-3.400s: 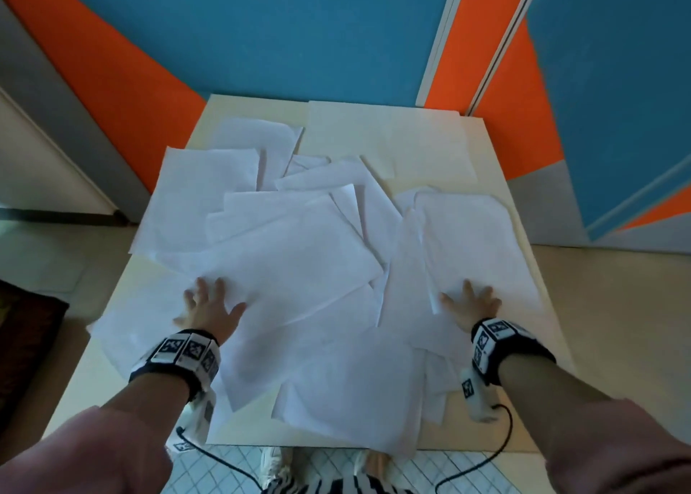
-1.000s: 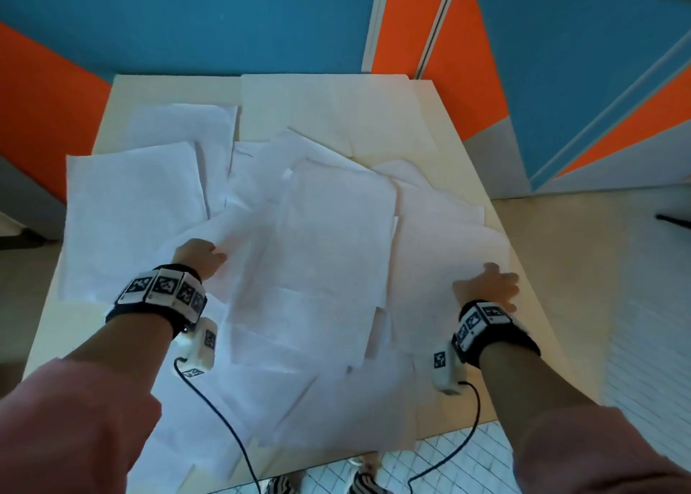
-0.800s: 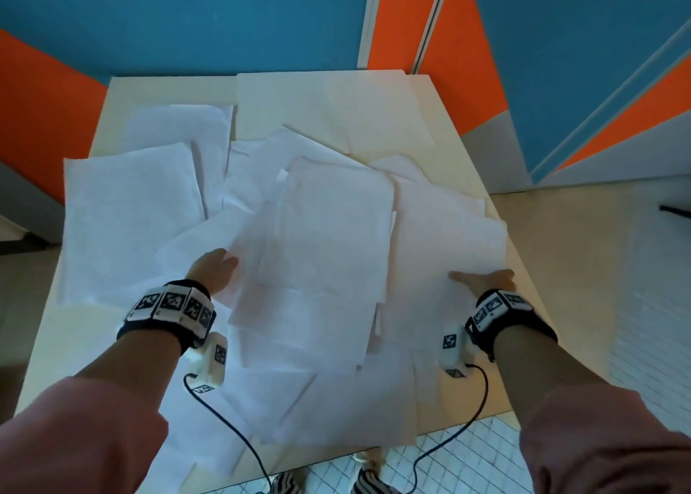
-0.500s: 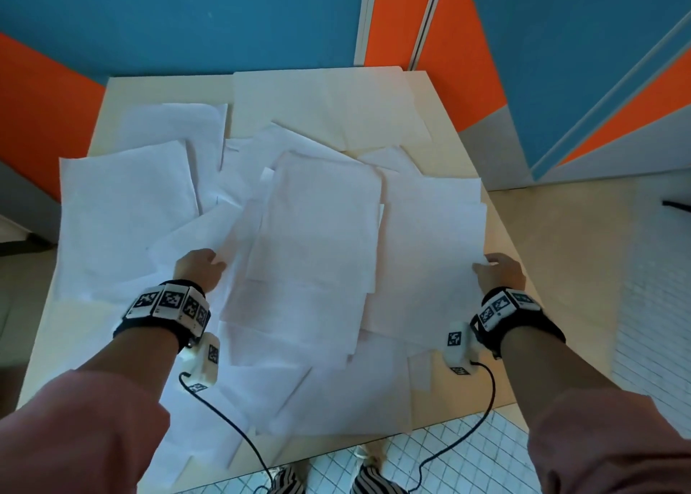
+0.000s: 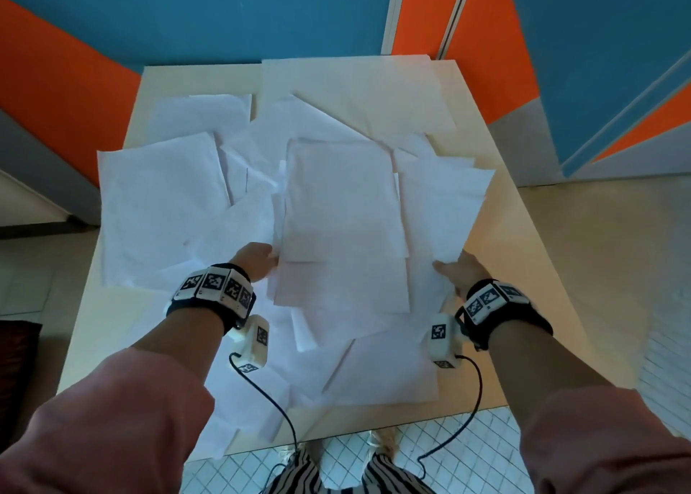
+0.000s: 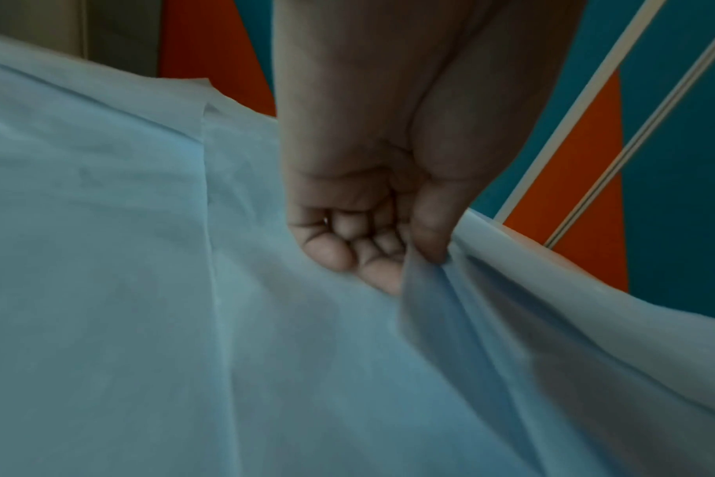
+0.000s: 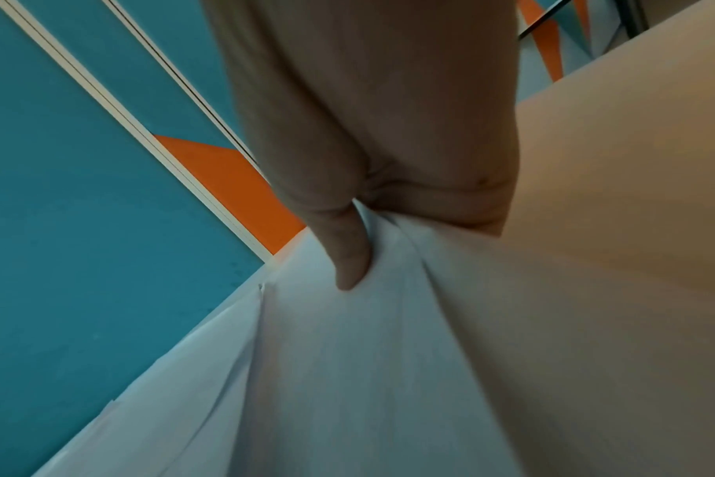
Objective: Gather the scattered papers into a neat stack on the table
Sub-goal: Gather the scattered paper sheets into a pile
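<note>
Several white papers (image 5: 340, 209) lie overlapped across the beige table (image 5: 519, 269), with a rough central pile between my hands. My left hand (image 5: 258, 259) sits at the pile's left edge; in the left wrist view its thumb and curled fingers (image 6: 372, 255) pinch a lifted fold of paper (image 6: 490, 290). My right hand (image 5: 458, 269) holds the pile's right edge; in the right wrist view its thumb (image 7: 347, 255) presses on top of bunched sheets (image 7: 388, 355) while the other fingers are hidden beneath.
More loose sheets (image 5: 157, 201) spread to the left and overhang the table's left and near edges. Blue and orange walls (image 5: 224, 14) stand behind the table. Bare tabletop shows along the right side and far edge. Tiled floor (image 5: 351, 456) lies below.
Since 3.4 s ago both flat hands have drawn sheets inward into a central pile. In the last second the right hand moved to the pile's right edge and took hold; the left hand stayed.
</note>
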